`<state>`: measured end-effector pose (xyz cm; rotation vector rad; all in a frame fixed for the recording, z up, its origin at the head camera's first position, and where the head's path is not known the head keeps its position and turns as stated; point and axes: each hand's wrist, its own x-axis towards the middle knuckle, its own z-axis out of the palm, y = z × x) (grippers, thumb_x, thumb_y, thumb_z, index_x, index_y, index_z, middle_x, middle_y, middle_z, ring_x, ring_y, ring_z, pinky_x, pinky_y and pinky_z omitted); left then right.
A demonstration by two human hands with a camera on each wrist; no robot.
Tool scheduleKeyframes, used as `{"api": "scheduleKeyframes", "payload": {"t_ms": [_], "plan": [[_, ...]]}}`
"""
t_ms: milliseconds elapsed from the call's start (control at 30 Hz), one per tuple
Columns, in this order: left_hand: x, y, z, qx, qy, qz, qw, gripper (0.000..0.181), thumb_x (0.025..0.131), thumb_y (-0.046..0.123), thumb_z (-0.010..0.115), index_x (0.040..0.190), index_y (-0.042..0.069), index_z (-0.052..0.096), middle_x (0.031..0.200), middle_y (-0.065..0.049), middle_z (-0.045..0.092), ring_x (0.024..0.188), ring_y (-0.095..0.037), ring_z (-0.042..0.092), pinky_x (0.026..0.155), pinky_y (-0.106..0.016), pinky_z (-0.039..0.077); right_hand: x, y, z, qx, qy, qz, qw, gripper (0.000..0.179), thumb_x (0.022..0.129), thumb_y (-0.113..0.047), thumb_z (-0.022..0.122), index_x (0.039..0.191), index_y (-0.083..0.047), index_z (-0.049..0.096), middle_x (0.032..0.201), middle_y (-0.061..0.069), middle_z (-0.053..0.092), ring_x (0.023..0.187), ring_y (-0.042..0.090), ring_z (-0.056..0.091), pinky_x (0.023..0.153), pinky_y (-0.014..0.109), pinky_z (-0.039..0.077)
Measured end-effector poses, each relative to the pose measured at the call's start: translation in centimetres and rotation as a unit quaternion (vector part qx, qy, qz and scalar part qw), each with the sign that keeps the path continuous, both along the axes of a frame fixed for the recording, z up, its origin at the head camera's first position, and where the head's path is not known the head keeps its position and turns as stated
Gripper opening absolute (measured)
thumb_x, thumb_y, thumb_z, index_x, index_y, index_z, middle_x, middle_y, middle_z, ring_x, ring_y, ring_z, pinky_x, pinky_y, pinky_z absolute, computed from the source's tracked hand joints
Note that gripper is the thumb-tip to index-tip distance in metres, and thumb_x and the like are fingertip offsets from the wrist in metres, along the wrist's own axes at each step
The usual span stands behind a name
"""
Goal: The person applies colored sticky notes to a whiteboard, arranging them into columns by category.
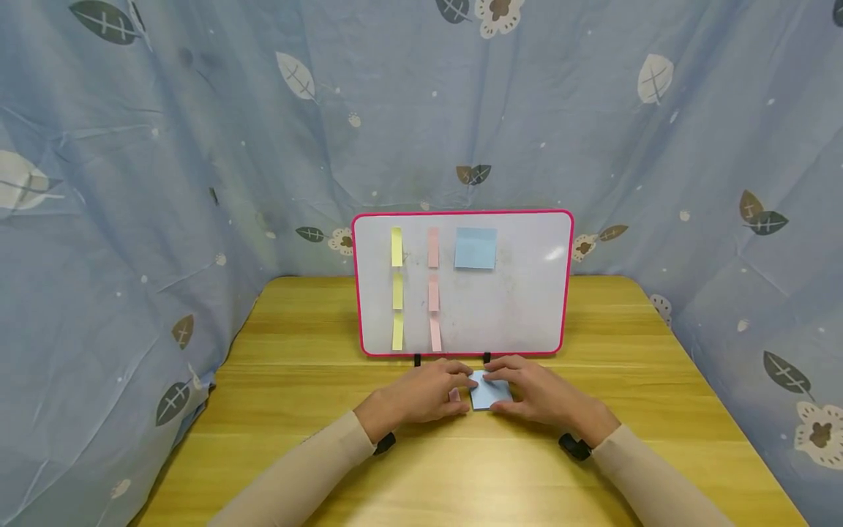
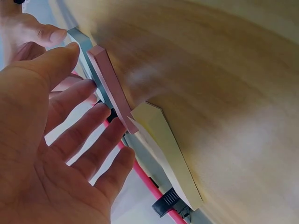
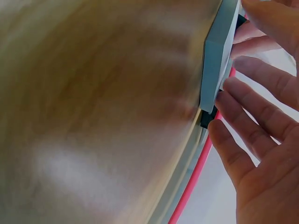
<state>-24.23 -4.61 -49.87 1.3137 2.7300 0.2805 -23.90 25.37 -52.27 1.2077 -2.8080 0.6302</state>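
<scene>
A blue sticky note pad (image 1: 489,395) lies on the table between my two hands. Beside its left edge is my left hand (image 1: 421,394), with fingers spread and loosely bent and the index fingertip close to the pad's corner. My right hand (image 1: 545,393) is over the right side, its index fingertip at the top sheet and its thumb by the near edge. The fingers look relaxed in the right wrist view, along the blue pad (image 3: 214,60). A pink pad (image 2: 112,84) and a yellow pad (image 2: 168,151) lie by my left hand, mostly hidden from the head view.
Behind the hands stands a whiteboard (image 1: 527,307) with a pink frame on small black feet. Stuck to it are several yellow strips (image 1: 397,291), several pink strips (image 1: 433,293) and one blue note (image 1: 476,249). A patterned curtain (image 1: 421,110) surrounds the wooden table (image 1: 500,468).
</scene>
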Motion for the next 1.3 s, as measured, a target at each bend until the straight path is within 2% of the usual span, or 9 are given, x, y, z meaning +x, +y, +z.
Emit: {"api": "scheduleKeyframes", "payload": {"t_ms": [233,533,867,1000,1100,1300], "plan": [[0.1,0.1,-0.1,-0.003,0.001,0.003,1.0000,0.046,0.116,0.043,0.075,0.157,0.022,0.076,0.167,-0.002,0.069,0.152,-0.023,0.068,0.115,-0.039,0.066,0.0,-0.3,0.0,0.012,0.007,0.007,0.9999,0.050,0.101,-0.044,0.094,0.142,-0.017,0.083,0.157,0.004,0.073,0.146,0.029,0.070,0.117,0.051,0.064],[0.2,0.2,0.1,-0.005,-0.007,0.006,0.9999,0.046,0.116,0.042,0.075,0.158,0.023,0.075,0.168,-0.001,0.068,0.154,-0.024,0.067,0.115,-0.039,0.066,0.0,-0.3,0.3,0.016,0.018,0.007,0.9997,0.047,0.101,-0.042,0.094,0.139,-0.016,0.084,0.154,0.005,0.075,0.142,0.029,0.072,0.115,0.050,0.066],[0.2,0.3,0.2,-0.008,-0.010,0.010,0.9999,0.046,0.117,0.042,0.074,0.158,0.024,0.075,0.169,-0.001,0.067,0.154,-0.023,0.066,0.116,-0.041,0.065,0.0,-0.1,0.9,0.016,-0.020,0.012,0.9996,0.043,0.103,-0.039,0.091,0.139,-0.016,0.085,0.156,0.007,0.075,0.145,0.032,0.071,0.118,0.056,0.062],[0.2,0.3,0.1,-0.003,-0.019,0.014,0.9997,0.046,0.116,0.043,0.074,0.158,0.024,0.075,0.169,0.000,0.067,0.154,-0.023,0.066,0.114,-0.041,0.067,-0.1,0.0,1.1,0.011,-0.037,0.016,0.9991,0.034,0.108,-0.035,0.087,0.137,-0.017,0.086,0.158,0.009,0.075,0.146,0.034,0.071,0.119,0.058,0.061],[0.1,0.4,0.1,-0.001,-0.020,0.016,0.9997,0.045,0.116,0.043,0.074,0.157,0.024,0.076,0.169,0.000,0.068,0.154,-0.023,0.066,0.114,-0.042,0.067,-0.1,0.0,1.4,0.002,-0.044,0.020,0.9988,0.022,0.110,-0.027,0.085,0.130,-0.021,0.089,0.157,0.011,0.075,0.145,0.035,0.072,0.120,0.059,0.061],[0.3,0.8,0.4,0.008,-0.016,0.025,0.9995,0.041,0.115,0.040,0.077,0.152,0.022,0.079,0.164,-0.001,0.071,0.151,-0.024,0.069,0.117,-0.039,0.065,-0.3,-0.2,1.6,0.000,-0.025,0.029,0.9993,0.013,0.109,-0.014,0.084,0.117,-0.021,0.093,0.152,0.014,0.079,0.140,0.036,0.075,0.115,0.057,0.064]]}}
